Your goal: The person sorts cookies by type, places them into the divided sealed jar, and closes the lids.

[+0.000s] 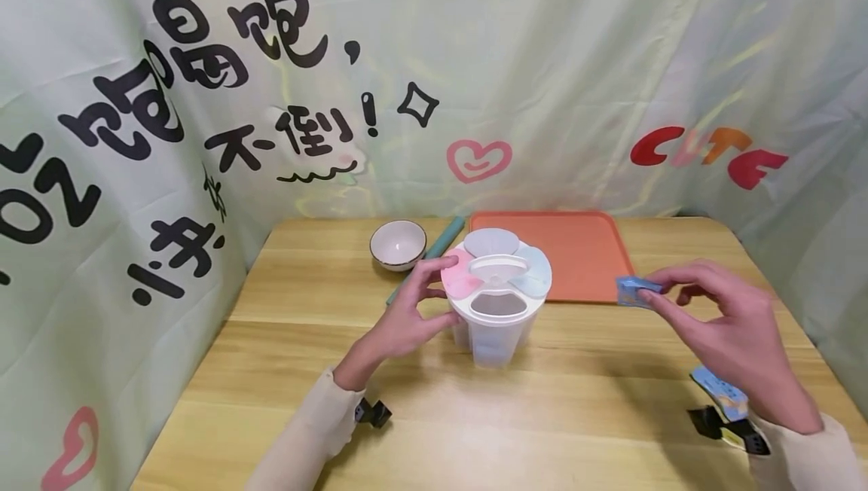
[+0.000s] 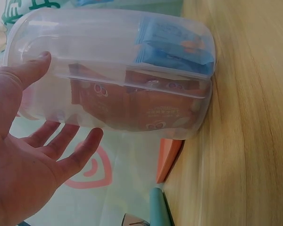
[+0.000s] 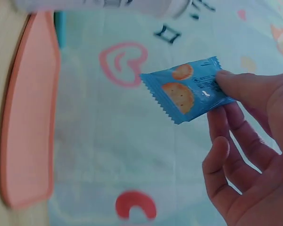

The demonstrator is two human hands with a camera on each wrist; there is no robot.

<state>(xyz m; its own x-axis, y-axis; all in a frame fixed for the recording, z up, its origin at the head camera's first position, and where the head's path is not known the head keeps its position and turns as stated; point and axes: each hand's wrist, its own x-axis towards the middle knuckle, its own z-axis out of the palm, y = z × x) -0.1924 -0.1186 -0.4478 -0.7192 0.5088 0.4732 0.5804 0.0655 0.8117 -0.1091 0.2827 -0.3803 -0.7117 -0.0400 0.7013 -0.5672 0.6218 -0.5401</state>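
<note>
Upright on the table stands a clear plastic storage container (image 1: 493,344) with a white lid bearing pink, blue and pale flaps. The lid's front opening (image 1: 498,304) is uncovered. Thumb and fingers of my left hand (image 1: 405,318) hold the container around its left side. Through its wall, blue packets (image 2: 174,47) and brown packets (image 2: 148,103) show in separate compartments. My right hand (image 1: 728,318), apart from the container on the right, pinches a small blue biscuit packet (image 3: 181,92) between thumb and fingers. Another blue packet (image 1: 722,393) lies on the table below the right wrist.
Behind the container lies an orange tray (image 1: 583,257). A white bowl (image 1: 398,242) with a dark rim sits at the back left, beside a long teal stick-like object (image 1: 445,237). Printed curtain cloth (image 1: 556,99) hangs around the wooden table (image 1: 285,370).
</note>
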